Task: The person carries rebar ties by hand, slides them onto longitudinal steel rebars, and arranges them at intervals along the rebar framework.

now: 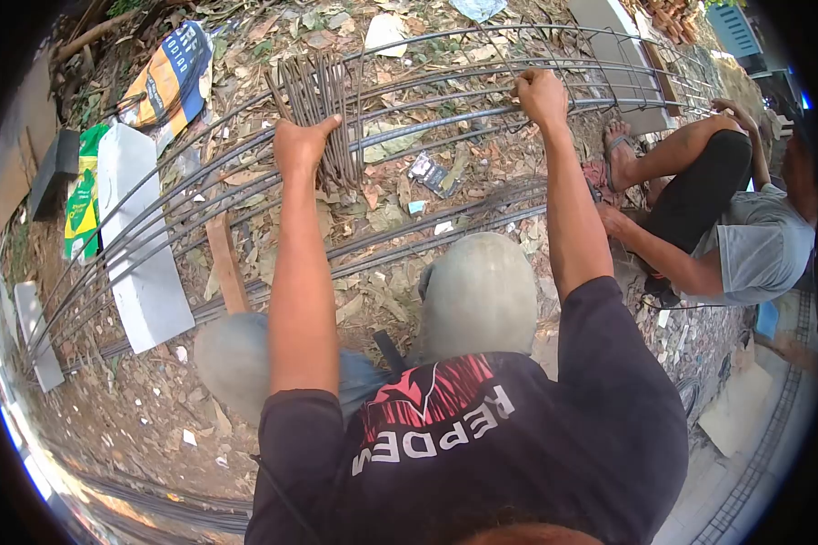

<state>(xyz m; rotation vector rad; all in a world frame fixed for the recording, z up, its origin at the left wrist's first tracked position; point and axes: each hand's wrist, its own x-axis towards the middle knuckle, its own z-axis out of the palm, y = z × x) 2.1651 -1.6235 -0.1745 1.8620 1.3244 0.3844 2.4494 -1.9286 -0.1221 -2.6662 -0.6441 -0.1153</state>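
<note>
Long steel reinforcing bars (445,119) run from left to right across the view. A tight bundle of steel stirrups (341,150) stands around them. My left hand (302,145) grips the bundle's left side, thumb stretched across it and the other fingers mostly hidden. Farther right, my right hand (543,95) is closed at the bars, its fingers bent around a thin steel stirrup (497,45). Toward the right end, several stirrups (609,64) are spaced apart along the bars.
White blocks (145,236) lie beneath the bars at left, near a wood strip (226,263). More bars (427,227) lie in front of my knees (480,295). A co-worker (745,209) sits at right, hands near the bars. Sacks (168,82) and leaves litter the ground.
</note>
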